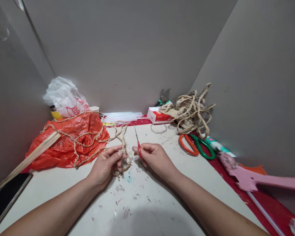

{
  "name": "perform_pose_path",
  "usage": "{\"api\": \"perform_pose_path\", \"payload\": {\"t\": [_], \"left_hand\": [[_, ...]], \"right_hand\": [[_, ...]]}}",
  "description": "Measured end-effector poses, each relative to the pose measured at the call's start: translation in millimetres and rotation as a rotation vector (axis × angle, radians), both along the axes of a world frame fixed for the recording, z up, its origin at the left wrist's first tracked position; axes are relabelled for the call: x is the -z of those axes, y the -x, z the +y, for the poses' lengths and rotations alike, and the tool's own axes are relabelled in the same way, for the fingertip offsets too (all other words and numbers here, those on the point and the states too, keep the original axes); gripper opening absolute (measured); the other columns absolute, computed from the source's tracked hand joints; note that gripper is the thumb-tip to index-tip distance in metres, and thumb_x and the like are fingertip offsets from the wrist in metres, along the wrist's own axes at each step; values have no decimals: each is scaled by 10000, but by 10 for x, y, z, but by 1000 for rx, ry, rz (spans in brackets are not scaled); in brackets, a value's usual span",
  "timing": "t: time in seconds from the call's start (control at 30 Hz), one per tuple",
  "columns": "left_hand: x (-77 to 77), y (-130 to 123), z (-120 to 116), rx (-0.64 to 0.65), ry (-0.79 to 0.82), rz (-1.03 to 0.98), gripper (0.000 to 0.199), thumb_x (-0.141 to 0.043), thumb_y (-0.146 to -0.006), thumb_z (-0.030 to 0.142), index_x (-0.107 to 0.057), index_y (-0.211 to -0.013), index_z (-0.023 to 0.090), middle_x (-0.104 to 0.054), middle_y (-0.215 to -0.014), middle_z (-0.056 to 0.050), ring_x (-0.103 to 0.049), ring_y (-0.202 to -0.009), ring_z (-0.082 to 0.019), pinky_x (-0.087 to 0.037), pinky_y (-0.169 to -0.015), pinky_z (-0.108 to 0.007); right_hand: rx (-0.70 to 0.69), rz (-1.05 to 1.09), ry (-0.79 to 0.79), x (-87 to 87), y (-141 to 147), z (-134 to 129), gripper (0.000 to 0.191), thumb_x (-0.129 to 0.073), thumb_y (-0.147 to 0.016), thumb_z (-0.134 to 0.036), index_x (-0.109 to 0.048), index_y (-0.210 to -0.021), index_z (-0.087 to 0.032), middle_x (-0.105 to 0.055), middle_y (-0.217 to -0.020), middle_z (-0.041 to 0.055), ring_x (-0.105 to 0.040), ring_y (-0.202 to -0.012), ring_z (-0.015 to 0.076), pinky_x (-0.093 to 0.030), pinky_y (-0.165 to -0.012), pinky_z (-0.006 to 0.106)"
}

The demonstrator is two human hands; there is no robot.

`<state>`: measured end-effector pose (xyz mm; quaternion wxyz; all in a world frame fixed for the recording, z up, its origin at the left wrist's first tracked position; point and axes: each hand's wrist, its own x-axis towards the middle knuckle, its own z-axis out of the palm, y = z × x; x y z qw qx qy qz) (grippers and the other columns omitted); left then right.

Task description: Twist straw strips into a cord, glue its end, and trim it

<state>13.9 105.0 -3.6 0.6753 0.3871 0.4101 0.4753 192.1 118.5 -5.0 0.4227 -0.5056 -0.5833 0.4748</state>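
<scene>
My left hand (103, 168) pinches a thin braided straw cord (123, 141) above the middle of the white board. From the fingers the cord loops down, and its long end trails left over a crumpled red plastic bag (71, 152). In my right hand (158, 160) is a small pair of scissors (139, 147) with red handles, its slim blades pointing up and away from me. The blades are a short way right of the cord and do not touch it. Part of the handles is hidden by my fingers.
Thick braided rope (191, 108) is heaped at the back right, beside a red and white box (158, 115). Large scissors (206, 149) with orange and green handles lie below it. A pink glue gun (258, 180) is at right; clear sticks (123, 115) lie at the back.
</scene>
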Motion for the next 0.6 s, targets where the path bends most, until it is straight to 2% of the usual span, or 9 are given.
{"api": "perform_pose_path", "payload": {"t": [0.1,0.2,0.27,0.37,0.53,0.6], "left_hand": [[5,-20,-32,124,-36,72,322,-687,-770,301,-636,-1036,128,-659,-755,-51,-462,-494,-58,-404,-493,-204],[-3,-39,-66,195,-65,125,292,-692,-765,316,-653,-985,129,-675,-729,-60,-467,-490,-57,-390,-506,-200],[-13,-45,-83,204,-73,163,273,-688,-766,333,-654,-955,139,-687,-757,-68,-483,-513,-64,-391,-518,-199],[-20,-44,-94,186,-111,247,262,-677,-771,352,-659,-946,159,-677,-788,-58,-515,-589,-91,-412,-553,-212],[-9,-31,-105,79,-371,470,201,-668,-776,332,-718,-895,179,-628,-809,-42,-537,-718,-127,-421,-637,-229],[-13,-36,-122,91,-394,498,203,-651,-789,342,-726,-869,171,-613,-770,-38,-522,-704,-122,-406,-624,-220]], "right_hand": [[-106,323,176,-40,50,-25,348,-659,-718,-450,-505,-565,-177,-453,-407,-60,-324,-368,65,-235,-406,210],[-167,463,225,-57,77,-55,326,-701,-697,-421,-558,-585,-150,-481,-411,-52,-335,-381,52,-230,-416,199],[-123,491,227,-50,74,-57,317,-716,-689,-404,-563,-586,-147,-464,-383,-59,-336,-375,49,-224,-415,195],[23,501,179,-37,48,-32,298,-729,-683,-389,-567,-608,-150,-458,-375,-68,-318,-362,43,-200,-399,190],[173,499,50,-37,26,-10,277,-722,-689,-375,-571,-610,-156,-460,-397,-66,-330,-379,49,-220,-397,185],[209,465,-2,-32,31,-20,290,-717,-694,-382,-559,-591,-163,-460,-400,-66,-325,-375,53,-231,-392,190]]}}
